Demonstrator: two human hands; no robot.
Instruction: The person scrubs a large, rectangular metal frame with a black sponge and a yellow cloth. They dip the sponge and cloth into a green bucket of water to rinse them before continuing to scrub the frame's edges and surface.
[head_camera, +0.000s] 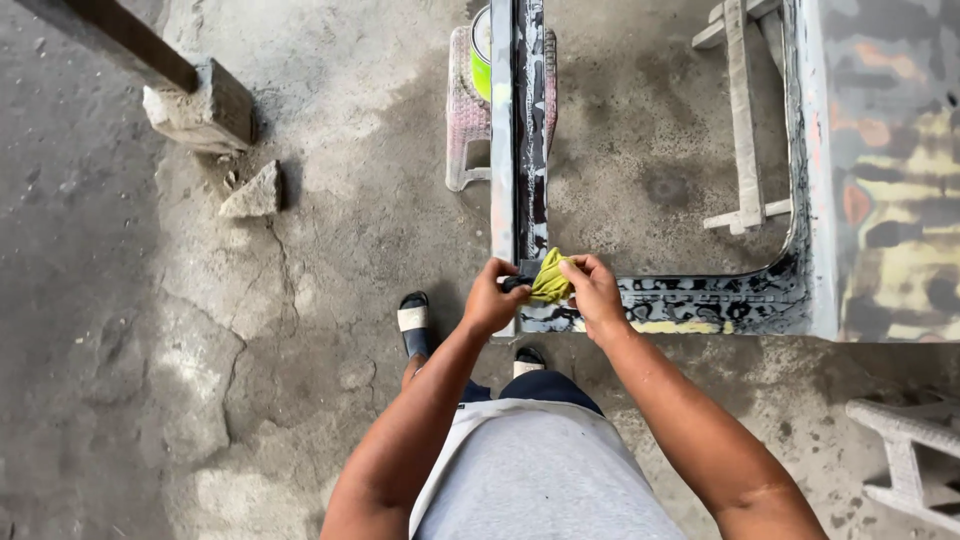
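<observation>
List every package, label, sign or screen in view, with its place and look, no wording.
Round can: on the pink plastic stool at top centre, half hidden behind the paint-stained metal frame; bright green side, pale lid.
No signs or screens in view.

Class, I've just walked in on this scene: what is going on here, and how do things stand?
A person stands on a cracked concrete floor, looking down at a paint-blotched metal frame. Both hands meet at its near corner: the left hand and the right hand pinch a crumpled yellow-green cloth between them, over the frame. A pink plastic stool with a green can on it stands beyond.
</observation>
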